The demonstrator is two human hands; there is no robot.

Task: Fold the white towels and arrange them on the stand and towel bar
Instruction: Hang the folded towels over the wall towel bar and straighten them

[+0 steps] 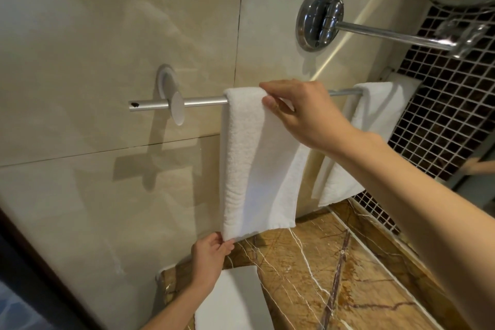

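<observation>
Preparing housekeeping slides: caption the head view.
Right hand pinches the folded white towel atop the towel bar; left hand holds its lower corner.

I see open bar [198, 102] left of the hanging towel [249, 158], and a short bare stretch between it and the second towel [369, 126]. Overhead a chrome arm [388, 35] juts out, cutting headroom. The marble counter [334, 262] lies close beneath the towel hems.

Soft, bright indoor light is filling the scene. Glare is gleaming on glossy tiles [107, 35], upper left. The bar [203, 101] is casting a blurred shadow below. Wide-angle distortion is bending the edges.
</observation>
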